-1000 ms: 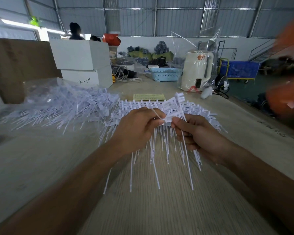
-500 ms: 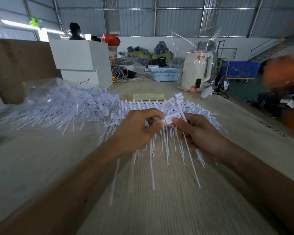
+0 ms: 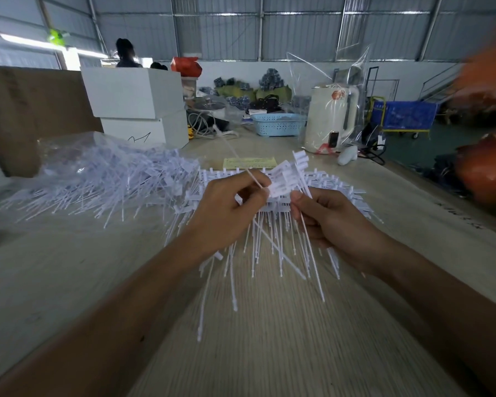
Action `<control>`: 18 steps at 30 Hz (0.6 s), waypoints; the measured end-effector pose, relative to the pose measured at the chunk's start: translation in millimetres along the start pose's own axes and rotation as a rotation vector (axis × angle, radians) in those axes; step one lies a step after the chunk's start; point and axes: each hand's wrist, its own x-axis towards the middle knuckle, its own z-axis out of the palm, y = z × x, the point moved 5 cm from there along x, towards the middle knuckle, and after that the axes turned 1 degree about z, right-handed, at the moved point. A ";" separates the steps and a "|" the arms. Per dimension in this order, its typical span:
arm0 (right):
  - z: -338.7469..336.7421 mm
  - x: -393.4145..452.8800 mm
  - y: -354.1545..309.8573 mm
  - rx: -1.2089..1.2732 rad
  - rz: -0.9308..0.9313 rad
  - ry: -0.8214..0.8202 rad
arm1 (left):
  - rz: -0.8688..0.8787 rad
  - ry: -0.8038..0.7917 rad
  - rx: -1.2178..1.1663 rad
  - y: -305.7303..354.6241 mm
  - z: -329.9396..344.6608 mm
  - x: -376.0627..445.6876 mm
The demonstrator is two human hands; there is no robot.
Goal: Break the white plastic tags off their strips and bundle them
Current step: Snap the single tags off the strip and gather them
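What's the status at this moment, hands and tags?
Left hand pinches one thin white plastic tag, angled up and away. Right hand grips a bundle of white tags. Loose tag pile lies left on table; nothing blocking.

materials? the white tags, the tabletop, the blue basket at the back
White tags: looks like thin moulded plastic, matte; the long tails flex and splay.
Tabletop: pale wood-grain surface, probably laminate; fine parallel streaks, low sheen.
Blue basket: likely moulded plastic, with perforated walls.

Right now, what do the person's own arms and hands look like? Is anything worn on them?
Both forearms are bare, with no sleeve in view. The left hand and the right hand wear no gloves, and no rings, watch or bracelet show.
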 end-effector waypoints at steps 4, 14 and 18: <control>-6.4 2.5 0.7 -0.251 -0.033 0.055 | -0.111 -0.103 -0.076 -1.5 3.3 0.3; -20.7 1.9 1.8 -0.192 0.030 0.118 | 0.030 -0.187 0.069 1.4 8.2 -3.9; -15.9 3.5 6.8 -0.132 0.091 0.178 | -0.033 -0.136 0.029 -0.1 7.4 -3.4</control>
